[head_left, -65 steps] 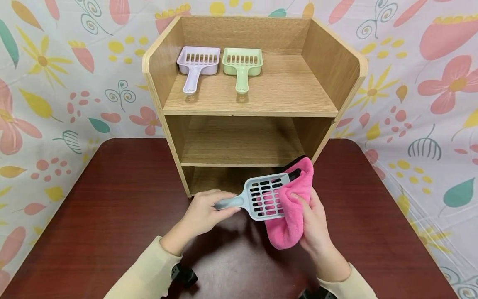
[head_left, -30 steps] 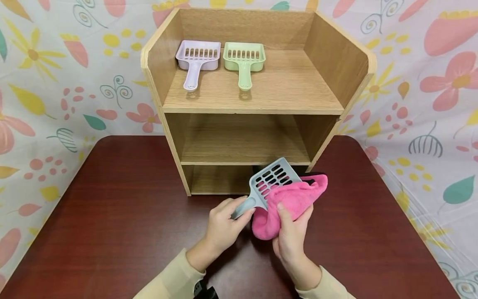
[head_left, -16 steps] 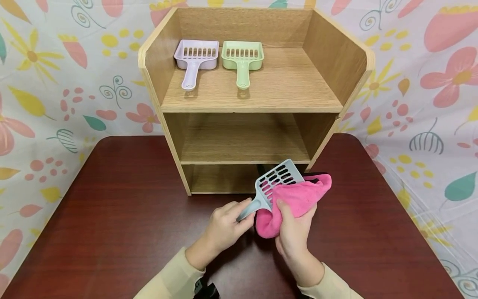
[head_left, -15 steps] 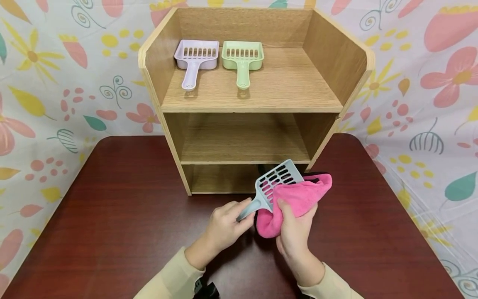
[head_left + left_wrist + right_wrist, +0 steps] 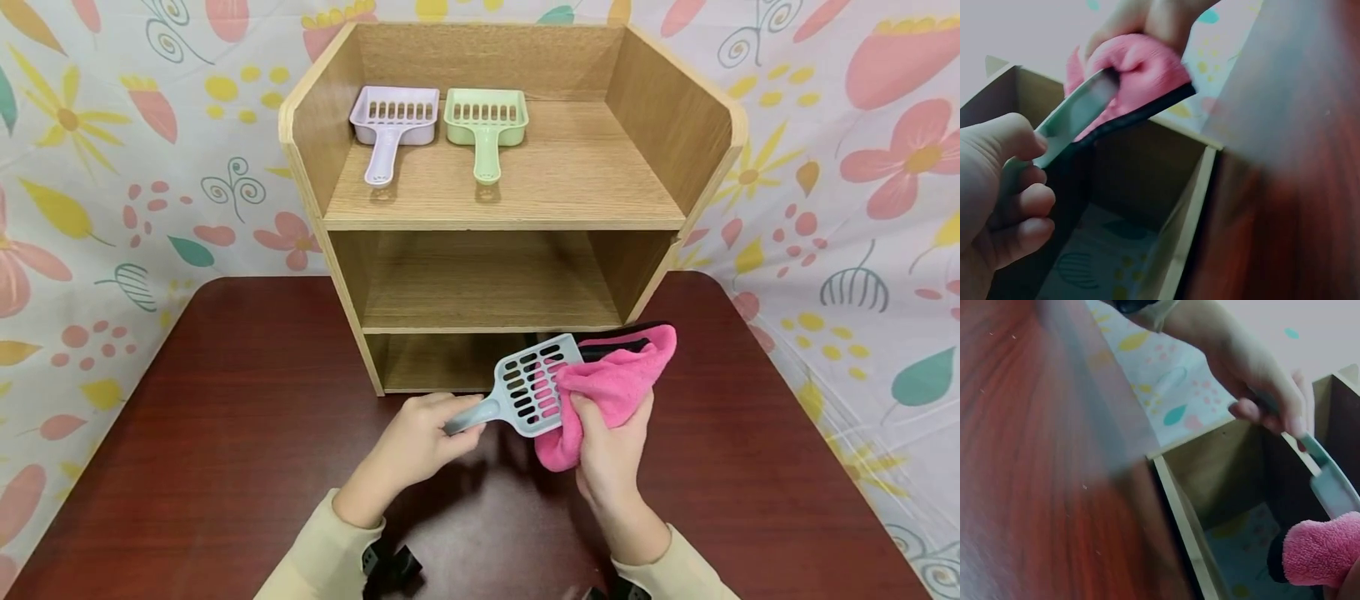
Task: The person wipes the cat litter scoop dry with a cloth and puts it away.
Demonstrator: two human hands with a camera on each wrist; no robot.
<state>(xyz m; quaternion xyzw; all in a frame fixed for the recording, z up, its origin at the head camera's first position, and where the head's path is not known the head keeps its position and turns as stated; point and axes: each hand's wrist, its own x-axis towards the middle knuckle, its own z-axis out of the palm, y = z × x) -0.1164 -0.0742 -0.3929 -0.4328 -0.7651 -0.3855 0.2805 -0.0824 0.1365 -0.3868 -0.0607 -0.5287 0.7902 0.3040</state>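
In the head view a light blue slotted litter scoop (image 5: 531, 392) is held above the table, before the lower shelves. My left hand (image 5: 411, 442) grips it by the handle, fingers and thumb curled round. A pink cloth (image 5: 611, 387) with a black edge is bunched in my right hand (image 5: 613, 454), thumb on top. The cloth wraps the scoop's far right edge and shows through the slots. In the left wrist view the scoop (image 5: 1072, 119) appears edge-on, its end inside the cloth (image 5: 1141, 75). The right wrist view shows the cloth (image 5: 1322, 550) close under the scoop.
A wooden shelf unit (image 5: 502, 223) stands at the back of the dark red table (image 5: 225, 433). On its top level a lilac litter scoop (image 5: 384, 154) and a green litter scoop (image 5: 487, 154) each lie in a matching tray. A flower-patterned curtain (image 5: 817, 208) hangs behind.
The scoop has swung from slanting upward to nearly level and shifted left with my left hand. My right hand and the cloth have moved slightly right, baring more of the blade's slots near the handle.
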